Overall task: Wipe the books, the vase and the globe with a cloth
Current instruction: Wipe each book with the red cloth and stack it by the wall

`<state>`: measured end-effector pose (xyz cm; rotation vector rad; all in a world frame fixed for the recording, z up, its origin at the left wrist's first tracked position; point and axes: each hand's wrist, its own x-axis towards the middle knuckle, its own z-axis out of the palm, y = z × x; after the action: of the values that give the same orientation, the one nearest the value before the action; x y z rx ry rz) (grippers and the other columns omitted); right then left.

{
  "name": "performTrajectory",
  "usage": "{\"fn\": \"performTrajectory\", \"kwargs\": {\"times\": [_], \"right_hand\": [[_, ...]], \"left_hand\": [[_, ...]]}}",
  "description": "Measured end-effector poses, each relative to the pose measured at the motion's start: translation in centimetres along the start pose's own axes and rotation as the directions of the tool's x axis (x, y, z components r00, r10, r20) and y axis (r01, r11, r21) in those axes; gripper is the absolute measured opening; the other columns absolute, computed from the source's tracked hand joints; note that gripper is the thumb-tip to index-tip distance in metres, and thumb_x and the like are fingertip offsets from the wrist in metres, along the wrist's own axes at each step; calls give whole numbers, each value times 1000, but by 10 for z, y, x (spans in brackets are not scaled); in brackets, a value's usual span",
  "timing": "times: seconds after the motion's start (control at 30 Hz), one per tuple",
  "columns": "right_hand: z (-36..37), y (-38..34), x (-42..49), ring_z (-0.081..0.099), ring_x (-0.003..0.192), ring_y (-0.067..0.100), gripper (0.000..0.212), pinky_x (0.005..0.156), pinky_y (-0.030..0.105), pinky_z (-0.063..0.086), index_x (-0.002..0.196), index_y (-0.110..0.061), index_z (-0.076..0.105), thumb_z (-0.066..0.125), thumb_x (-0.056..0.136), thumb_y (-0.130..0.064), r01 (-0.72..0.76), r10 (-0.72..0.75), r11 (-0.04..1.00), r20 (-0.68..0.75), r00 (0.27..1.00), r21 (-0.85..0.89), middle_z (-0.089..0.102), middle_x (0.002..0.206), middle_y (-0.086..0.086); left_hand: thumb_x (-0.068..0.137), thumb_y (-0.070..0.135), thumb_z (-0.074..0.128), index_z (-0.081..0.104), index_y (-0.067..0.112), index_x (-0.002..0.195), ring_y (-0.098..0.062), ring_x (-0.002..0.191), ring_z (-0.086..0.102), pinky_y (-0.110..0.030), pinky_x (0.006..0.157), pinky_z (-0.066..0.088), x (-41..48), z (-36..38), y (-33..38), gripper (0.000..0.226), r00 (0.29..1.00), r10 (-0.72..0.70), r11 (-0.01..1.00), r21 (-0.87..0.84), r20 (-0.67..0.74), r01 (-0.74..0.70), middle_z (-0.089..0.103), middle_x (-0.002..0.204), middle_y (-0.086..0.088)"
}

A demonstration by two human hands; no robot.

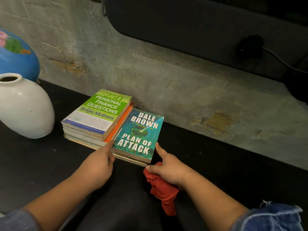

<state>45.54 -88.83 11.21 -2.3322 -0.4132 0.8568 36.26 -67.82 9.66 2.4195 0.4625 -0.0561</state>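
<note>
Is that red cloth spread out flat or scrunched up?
Scrunched up. The red cloth hangs as a crumpled wad from the right hand, which grips its upper part.

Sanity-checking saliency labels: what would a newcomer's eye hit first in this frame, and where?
The teal Plan of Attack paperback at centre, beside a stack topped by a green book, with the left hand and right hand at its near corners. Next, the red cloth bunched in the right hand, just below the paperback. Then the white vase and blue globe at far left.
</note>
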Motion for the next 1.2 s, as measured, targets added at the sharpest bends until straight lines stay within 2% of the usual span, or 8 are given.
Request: {"fn": "performTrajectory", "kwargs": {"times": [0.13, 0.3, 0.4, 0.5, 0.6, 0.87, 1.1, 1.2], "right_hand": [[0, -3, -1, 42, 135, 18, 96, 108, 24, 33, 154, -37, -2, 68, 88, -37, -6, 6, 1000, 5, 1000, -11, 38, 152, 0], [-3, -4, -3, 49, 126, 15, 94, 105, 23, 37, 156, -34, 3, 69, 88, -33, 14, -14, 1000, -2, 1000, -12, 45, 146, 1], [-1, -1, -4, 53, 116, 12, 80, 96, 20, 39, 153, -24, 25, 71, 87, -26, 39, -28, 995, -118, 993, 96, 53, 137, -2], [4, -5, -11, 63, 87, 17, 46, 79, 27, 50, 129, -14, 55, 72, 87, -19, 75, 52, 902, -281, 958, 424, 63, 96, 4], [11, -22, -18, 67, 74, 16, 23, 66, 25, 55, 110, -8, 63, 69, 88, -13, 92, 41, 738, -180, 983, 668, 68, 94, 11], [49, -75, -5, 65, 75, 4, 9, 66, 15, 49, 97, -14, 72, 70, 88, -16, 152, -148, 861, -46, 988, 485, 71, 84, -3], [80, -103, -2, 68, 91, 13, 2, 86, 31, 54, 86, -27, 75, 74, 85, -26, 212, -265, 882, 71, 962, 420, 74, 92, -2], [80, -98, -4, 67, 87, 10, 7, 83, 27, 52, 82, -23, 75, 72, 87, -20, 236, -308, 884, 124, 943, 403, 72, 90, -3]], "left_hand": [[92, 17, 56, -2, 29, 153, -4, 89, 54, -26, 85, 50, -4, 2, 2, 85, 999, 26, 999, 46, 36, -27, 50, 101, 13], [92, 17, 55, -3, 31, 153, -4, 90, 53, -26, 86, 50, -4, -1, 1, 85, 998, 10, 997, 73, 55, -14, 49, 103, 13], [92, 16, 56, 11, 34, 151, -3, 86, 56, -21, 80, 48, -12, -6, -4, 76, 999, 33, 999, 1, 33, -34, 54, 99, 16], [92, 14, 56, 43, 42, 132, 0, 74, 59, -18, 67, 45, -23, -23, -16, 51, 992, 69, 992, -102, -102, -80, 61, 85, 15], [91, 11, 58, 59, 40, 111, -1, 70, 61, -19, 66, 46, -27, -46, -38, 35, 968, 4, 980, -189, -251, -54, 65, 78, 12], [95, 13, 54, 63, 38, 99, -11, 78, 63, -24, 66, 46, -47, -97, -91, 26, 878, -249, 925, -369, -410, 90, 68, 83, 7], [94, 15, 57, 63, 38, 95, -10, 78, 64, -31, 73, 51, -100, -108, -108, 24, 837, -358, 920, -310, -414, 240, 69, 80, 12], [93, 16, 59, 63, 42, 93, -9, 77, 65, -36, 79, 54, -124, -94, -108, 26, 803, -409, 901, -334, -433, 278, 69, 80, 13]]}}
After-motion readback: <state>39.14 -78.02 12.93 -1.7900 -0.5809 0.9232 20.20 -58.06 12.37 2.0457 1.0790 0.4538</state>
